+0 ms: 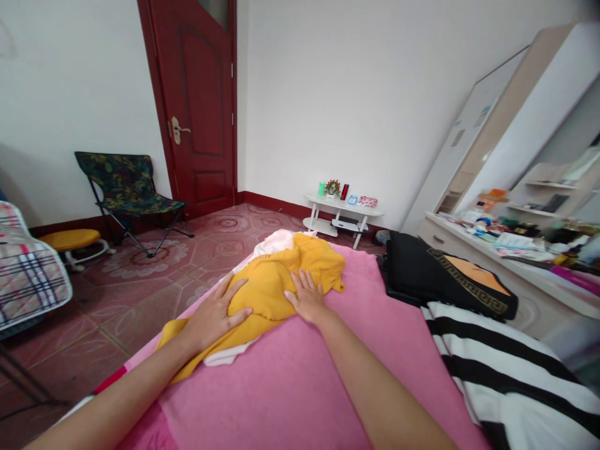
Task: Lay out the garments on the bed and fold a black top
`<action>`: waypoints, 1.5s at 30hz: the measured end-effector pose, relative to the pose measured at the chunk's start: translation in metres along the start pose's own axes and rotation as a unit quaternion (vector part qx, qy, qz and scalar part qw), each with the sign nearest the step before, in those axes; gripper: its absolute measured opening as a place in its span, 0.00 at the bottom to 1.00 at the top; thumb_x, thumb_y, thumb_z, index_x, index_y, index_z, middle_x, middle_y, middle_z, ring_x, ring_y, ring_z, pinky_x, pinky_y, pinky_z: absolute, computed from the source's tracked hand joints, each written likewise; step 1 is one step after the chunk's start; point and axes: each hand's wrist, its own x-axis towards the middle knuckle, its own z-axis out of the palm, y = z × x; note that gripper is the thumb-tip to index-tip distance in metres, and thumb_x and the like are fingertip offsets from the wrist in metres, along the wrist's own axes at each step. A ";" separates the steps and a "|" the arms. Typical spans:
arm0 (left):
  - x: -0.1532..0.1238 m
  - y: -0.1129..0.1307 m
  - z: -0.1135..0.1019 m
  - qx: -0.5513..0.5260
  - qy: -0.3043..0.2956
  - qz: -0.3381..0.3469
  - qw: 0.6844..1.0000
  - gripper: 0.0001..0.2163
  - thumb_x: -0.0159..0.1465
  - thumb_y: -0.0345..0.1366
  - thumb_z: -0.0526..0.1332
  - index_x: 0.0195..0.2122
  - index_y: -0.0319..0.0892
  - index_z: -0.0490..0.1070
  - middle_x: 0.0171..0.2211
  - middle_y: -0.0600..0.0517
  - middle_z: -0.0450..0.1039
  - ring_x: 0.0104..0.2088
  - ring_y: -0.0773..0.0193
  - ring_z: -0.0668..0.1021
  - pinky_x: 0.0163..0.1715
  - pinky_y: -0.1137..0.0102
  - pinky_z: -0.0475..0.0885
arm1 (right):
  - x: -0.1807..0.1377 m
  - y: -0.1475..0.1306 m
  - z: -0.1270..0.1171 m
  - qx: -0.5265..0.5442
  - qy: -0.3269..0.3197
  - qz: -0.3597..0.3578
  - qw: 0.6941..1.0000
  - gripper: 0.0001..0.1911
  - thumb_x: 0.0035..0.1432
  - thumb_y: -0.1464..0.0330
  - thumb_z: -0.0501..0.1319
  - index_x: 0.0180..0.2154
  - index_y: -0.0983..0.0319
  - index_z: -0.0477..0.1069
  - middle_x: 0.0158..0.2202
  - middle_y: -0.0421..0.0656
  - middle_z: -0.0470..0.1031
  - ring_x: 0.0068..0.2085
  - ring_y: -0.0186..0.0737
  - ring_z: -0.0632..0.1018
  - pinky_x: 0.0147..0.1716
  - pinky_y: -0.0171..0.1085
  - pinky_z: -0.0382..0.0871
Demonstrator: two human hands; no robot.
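A yellow garment (262,290) lies spread and wrinkled across the far left part of a bed with a pink cover (281,387). Beneath it, white or pale pink cloth (276,242) shows at the far end and again along the near edge. My left hand (218,315) rests on the garment's left part, fingers spread. On its right part lies my right hand (307,297), flat with the fingers apart. Neither hand grips the cloth. The garment's exact kind cannot be made out from its folds.
Folded black clothing (422,275) and a black-and-white striped garment (510,362) lie at the bed's right side. Beyond stand a low white table (347,205), a camouflage folding chair (131,187), a yellow stool (70,239) and a cluttered dresser (497,256). A red door (201,112) is closed.
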 end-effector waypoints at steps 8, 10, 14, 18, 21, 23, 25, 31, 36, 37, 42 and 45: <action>0.004 0.010 -0.017 0.054 -0.056 -0.021 0.997 0.34 0.60 0.59 0.51 0.64 0.46 0.54 0.67 0.44 0.42 0.58 0.48 0.66 0.57 0.55 0.61 | -0.118 0.029 0.005 -0.009 -0.007 -0.062 0.998 0.36 0.62 0.49 0.45 0.66 0.56 0.44 0.69 0.43 0.35 0.68 0.45 0.40 0.63 0.53 0.34; 0.013 0.029 -0.038 0.114 -0.100 -0.053 0.987 0.32 0.57 0.57 0.55 0.59 0.45 0.63 0.64 0.41 0.53 0.54 0.44 0.70 0.53 0.51 0.63 | -0.142 0.033 0.002 0.007 -0.001 -0.065 0.998 0.34 0.62 0.51 0.48 0.66 0.54 0.46 0.69 0.43 0.38 0.68 0.46 0.42 0.63 0.53 0.35; 0.033 0.095 -0.066 0.231 -0.058 -0.004 0.971 0.20 0.53 0.45 0.64 0.46 0.44 0.75 0.57 0.41 0.64 0.58 0.42 0.64 0.57 0.48 0.55 | -0.165 0.038 0.004 0.101 0.074 -0.093 0.988 0.29 0.58 0.59 0.56 0.61 0.54 0.59 0.66 0.43 0.52 0.66 0.47 0.52 0.64 0.51 0.41; 0.038 0.170 -0.024 0.080 -0.054 0.116 0.989 0.20 0.60 0.46 0.57 0.52 0.47 0.71 0.59 0.45 0.63 0.56 0.52 0.69 0.56 0.61 0.61 | -0.163 0.053 0.008 0.303 0.258 -0.024 0.917 0.19 0.57 0.66 0.54 0.49 0.62 0.70 0.53 0.49 0.71 0.53 0.43 0.72 0.54 0.44 0.63; 0.030 0.204 0.042 0.006 -0.086 0.133 0.987 0.24 0.60 0.40 0.56 0.58 0.43 0.64 0.60 0.44 0.61 0.57 0.55 0.68 0.56 0.64 0.62 | -0.159 0.075 0.007 0.390 0.388 0.066 0.832 0.17 0.58 0.64 0.52 0.47 0.63 0.68 0.47 0.50 0.73 0.46 0.42 0.75 0.48 0.42 0.69; 0.024 0.213 0.081 0.018 -0.070 0.122 0.990 0.26 0.59 0.33 0.54 0.61 0.42 0.60 0.63 0.43 0.56 0.62 0.51 0.60 0.60 0.57 0.56 | -0.157 0.091 0.006 0.412 0.403 0.106 0.810 0.17 0.57 0.62 0.54 0.45 0.63 0.68 0.46 0.50 0.74 0.45 0.43 0.75 0.47 0.43 0.69; 0.020 0.215 0.105 0.025 -0.058 0.120 0.991 0.28 0.58 0.29 0.52 0.62 0.42 0.58 0.65 0.43 0.53 0.65 0.49 0.55 0.62 0.52 0.50 | -0.157 0.103 0.007 0.432 0.374 0.129 0.811 0.17 0.54 0.61 0.55 0.43 0.64 0.69 0.44 0.50 0.75 0.43 0.44 0.76 0.46 0.44 0.69; 0.024 0.207 0.112 0.008 -0.060 0.124 0.990 0.32 0.55 0.27 0.52 0.64 0.37 0.54 0.66 0.40 0.48 0.65 0.51 0.53 0.62 0.54 0.50 | -0.157 0.103 0.009 0.402 0.326 0.112 0.848 0.14 0.53 0.64 0.56 0.40 0.62 0.71 0.40 0.47 0.76 0.38 0.43 0.76 0.43 0.43 0.70; 0.022 0.209 0.111 0.012 -0.057 0.162 0.985 0.25 0.58 0.27 0.51 0.58 0.40 0.65 0.67 0.43 0.46 0.66 0.50 0.52 0.62 0.52 0.51 | -0.159 0.095 0.004 0.360 0.300 0.097 0.878 0.12 0.54 0.67 0.54 0.38 0.61 0.72 0.39 0.46 0.75 0.38 0.42 0.76 0.40 0.40 0.71; 0.022 0.209 0.111 0.009 -0.044 0.164 0.985 0.24 0.58 0.27 0.52 0.58 0.40 0.66 0.68 0.44 0.43 0.66 0.50 0.50 0.62 0.53 0.51 | -0.160 0.094 0.003 0.353 0.295 0.096 0.883 0.11 0.54 0.68 0.54 0.37 0.61 0.72 0.39 0.45 0.75 0.37 0.41 0.76 0.39 0.40 0.71; 0.021 0.210 0.112 0.032 -0.029 0.174 0.984 0.23 0.60 0.27 0.51 0.57 0.41 0.66 0.66 0.44 0.49 0.66 0.47 0.47 0.62 0.50 0.50 | -0.162 0.094 0.002 0.324 0.278 0.084 0.900 0.10 0.53 0.69 0.53 0.35 0.60 0.73 0.37 0.43 0.75 0.37 0.40 0.76 0.39 0.38 0.70; 0.021 0.209 0.111 0.056 -0.050 0.185 0.980 0.23 0.61 0.29 0.50 0.59 0.40 0.64 0.61 0.44 0.61 0.65 0.47 0.51 0.62 0.50 0.48 | -0.161 0.093 0.003 0.319 0.276 0.077 0.903 0.10 0.52 0.70 0.53 0.34 0.60 0.73 0.36 0.42 0.75 0.37 0.39 0.75 0.39 0.38 0.70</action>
